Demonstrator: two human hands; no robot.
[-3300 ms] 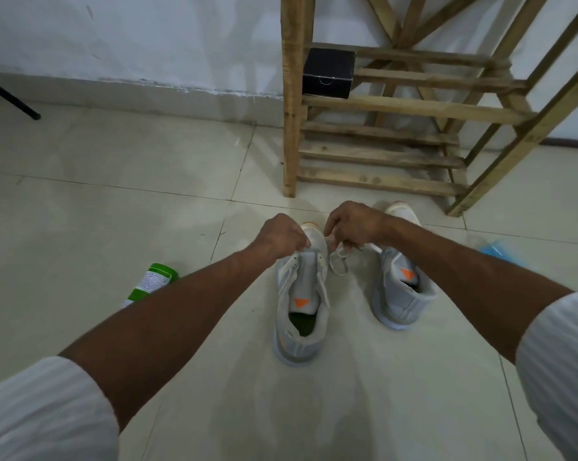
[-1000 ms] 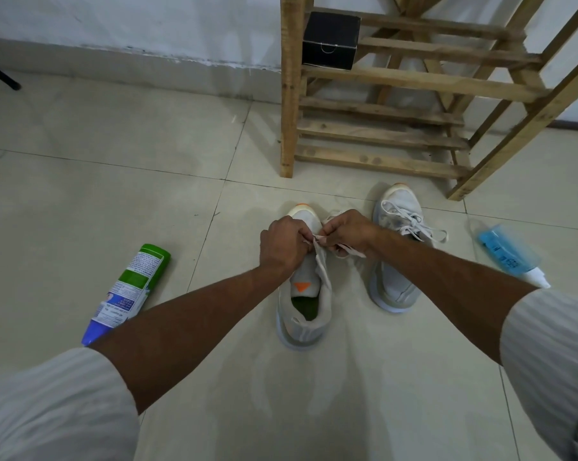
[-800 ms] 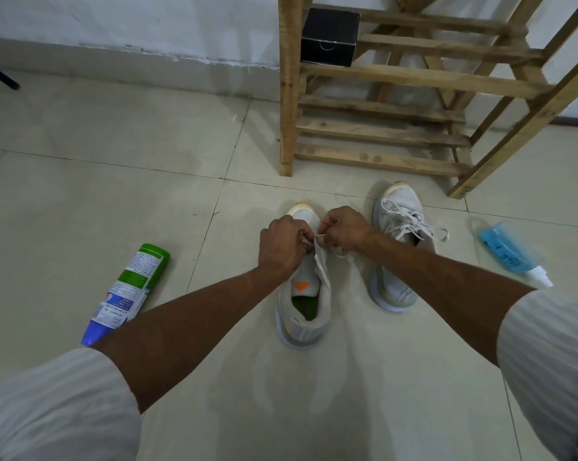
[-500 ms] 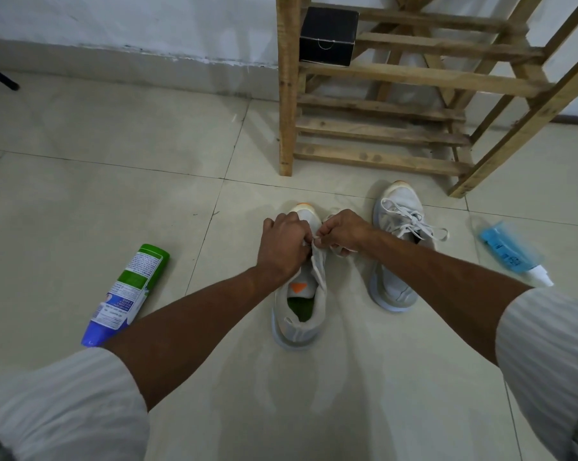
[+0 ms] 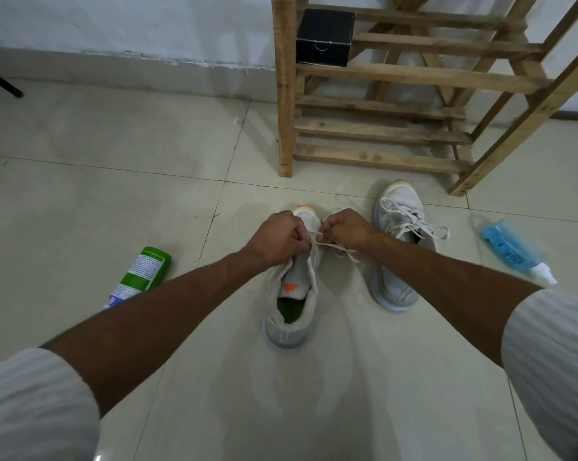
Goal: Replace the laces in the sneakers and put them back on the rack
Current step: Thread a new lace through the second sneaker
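Two pale grey sneakers stand on the tiled floor, toes toward the wooden rack (image 5: pixel 374 158). The left sneaker (image 5: pixel 292 311) has an orange tongue tab and a green insole. Both hands work over its front. My left hand (image 5: pixel 279 239) pinches the white lace (image 5: pixel 339 248) near the eyelets. My right hand (image 5: pixel 346 229) pinches the same lace a little to the right, and a loop trails from it. The right sneaker (image 5: pixel 399 257) is laced, with its bow lying loose on top.
A green and white spray can (image 5: pixel 141 272) lies on the floor to the left. A blue bottle with a white cap (image 5: pixel 513 252) lies to the right. A black box (image 5: pixel 324 38) sits on a rack shelf. A dark pole foot (image 5: pixel 1 83) is at far left.
Over the last seconds the view dropped and pulled back slightly. My hands stayed over the left sneaker's front, shifting the lace by small amounts; the sneaker moved a little.
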